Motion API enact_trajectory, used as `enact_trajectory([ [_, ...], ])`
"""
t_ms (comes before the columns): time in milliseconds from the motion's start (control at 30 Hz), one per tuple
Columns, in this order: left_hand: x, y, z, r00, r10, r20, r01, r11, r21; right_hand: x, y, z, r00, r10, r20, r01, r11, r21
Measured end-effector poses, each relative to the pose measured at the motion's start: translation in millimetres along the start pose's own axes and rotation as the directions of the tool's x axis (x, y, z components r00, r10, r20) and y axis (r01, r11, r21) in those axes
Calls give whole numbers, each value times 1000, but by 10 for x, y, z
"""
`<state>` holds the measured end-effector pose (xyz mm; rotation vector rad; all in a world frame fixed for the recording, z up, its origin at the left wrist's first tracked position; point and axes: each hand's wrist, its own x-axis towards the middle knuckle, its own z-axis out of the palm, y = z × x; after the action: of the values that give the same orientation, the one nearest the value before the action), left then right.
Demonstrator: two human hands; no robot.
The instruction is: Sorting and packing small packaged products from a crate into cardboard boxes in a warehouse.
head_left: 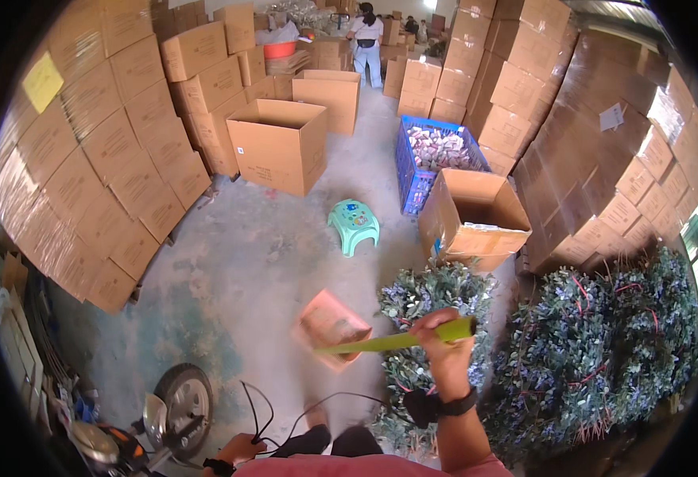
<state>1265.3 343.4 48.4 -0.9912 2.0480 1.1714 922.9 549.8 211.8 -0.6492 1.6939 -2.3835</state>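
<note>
My right hand (438,338) is wrapped round the upper end of a yellow-green pole (381,343). The pole slants down and left to a pink dustpan (339,326), blurred and low over the concrete floor; how the two join is not clear. At the bottom edge, my left hand (242,449) is near my body with its fingers curled. A thin black cable (325,399) loops beside it and runs toward the black device (422,407) on my right wrist. What the left fingers hold, if anything, is hidden.
A green stool (354,225) stands ahead. Right of it are an open carton (476,215) and a blue crate (412,179). Bundled artificial foliage (595,342) lies right. Stacked cartons (102,143) line both sides. A motorcycle wheel (186,405) is lower left. Another person (367,44) stands far back.
</note>
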Motion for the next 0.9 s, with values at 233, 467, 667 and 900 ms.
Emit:
enact_trajectory([
  [233,1093,951,-1233,992,21,128,-16,999,-44,1507,356,-62,953,-8,-304,-28,993,-112],
  [467,2218,1941,-2105,997,-52,53,57,994,-90,3145,992,-308,848,-100,-520,-1,982,-190],
  [667,2984,2682,-3024,994,-29,110,39,995,-87,4317,1645,-578,691,-42,-722,-116,979,-167],
  [900,4413,3497,-4196,974,-72,213,54,995,90,5220,2911,-792,456,-3,-890,-241,962,-127],
])
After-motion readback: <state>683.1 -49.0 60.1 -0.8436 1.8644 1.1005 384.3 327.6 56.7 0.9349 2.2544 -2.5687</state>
